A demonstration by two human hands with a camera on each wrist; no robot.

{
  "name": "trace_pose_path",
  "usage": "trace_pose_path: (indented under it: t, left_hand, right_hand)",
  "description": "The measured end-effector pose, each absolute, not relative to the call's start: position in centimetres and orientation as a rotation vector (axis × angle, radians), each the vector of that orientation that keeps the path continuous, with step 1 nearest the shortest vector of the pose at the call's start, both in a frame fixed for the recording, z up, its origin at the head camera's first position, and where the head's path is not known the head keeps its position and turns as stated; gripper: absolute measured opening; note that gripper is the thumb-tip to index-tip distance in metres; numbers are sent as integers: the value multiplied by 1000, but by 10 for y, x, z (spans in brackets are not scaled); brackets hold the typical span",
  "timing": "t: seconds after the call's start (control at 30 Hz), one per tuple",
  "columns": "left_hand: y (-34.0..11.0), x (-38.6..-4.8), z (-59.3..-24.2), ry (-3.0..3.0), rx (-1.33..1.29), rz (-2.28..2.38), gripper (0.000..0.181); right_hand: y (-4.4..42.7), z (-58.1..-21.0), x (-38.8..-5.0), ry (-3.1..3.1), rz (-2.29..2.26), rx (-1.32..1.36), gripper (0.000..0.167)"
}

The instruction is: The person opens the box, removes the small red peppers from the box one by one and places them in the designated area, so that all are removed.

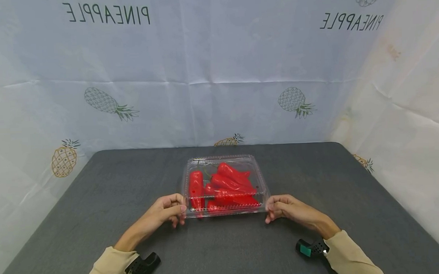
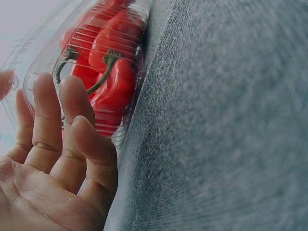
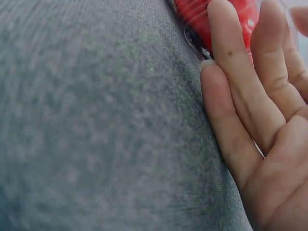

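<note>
A clear plastic clamshell container (image 1: 257, 174) sits on the dark table with its lid down over several red peppers (image 1: 230, 184). At the container's front left corner, my left hand (image 1: 163, 211) pinches the rim between thumb and fingers. My right hand (image 1: 294, 210) does the same at the front right corner. Green stems (image 2: 109, 60) show through the plastic in the left wrist view, where the thumb is mostly cut off. The right wrist view shows spread fingers (image 3: 231, 53) beside the container's edge, one low against the table.
The dark grey table (image 1: 223, 249) runs back to a white curtain (image 1: 209, 48) printed with pineapples, which also hangs along both sides. A black band (image 1: 144, 264) is on the left wrist and another band (image 1: 310, 248) on the right.
</note>
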State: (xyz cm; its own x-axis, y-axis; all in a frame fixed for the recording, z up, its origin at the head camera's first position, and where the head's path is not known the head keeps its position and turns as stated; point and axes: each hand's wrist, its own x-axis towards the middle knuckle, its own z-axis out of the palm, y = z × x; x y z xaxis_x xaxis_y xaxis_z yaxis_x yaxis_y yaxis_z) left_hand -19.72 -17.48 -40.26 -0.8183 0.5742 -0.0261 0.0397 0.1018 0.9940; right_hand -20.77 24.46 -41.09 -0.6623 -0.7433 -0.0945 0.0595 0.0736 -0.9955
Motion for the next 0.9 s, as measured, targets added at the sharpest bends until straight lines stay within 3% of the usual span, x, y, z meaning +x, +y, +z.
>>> trace_pose_path:
  t: [0.3, 0.6, 0.8, 0.9]
  left_hand:
    - [-176, -198, -403, 2002, 612, 1753, 23]
    - [-177, -198, -402, 2044, 619, 1727, 29]
    - [-177, -198, -402, 2059, 620, 1717, 32]
    - [-177, -198, -403, 2069, 635, 1712, 32]
  right_hand:
    - [246, -407, -208, 1844, -1612, -625, 18]
    - [247, -403, -205, 2201, -1607, -471, 58]
    - [239, -403, -204, 2256, -1732, -499, 71]
    - [236, -403, -203, 2267, -1771, -548, 70]
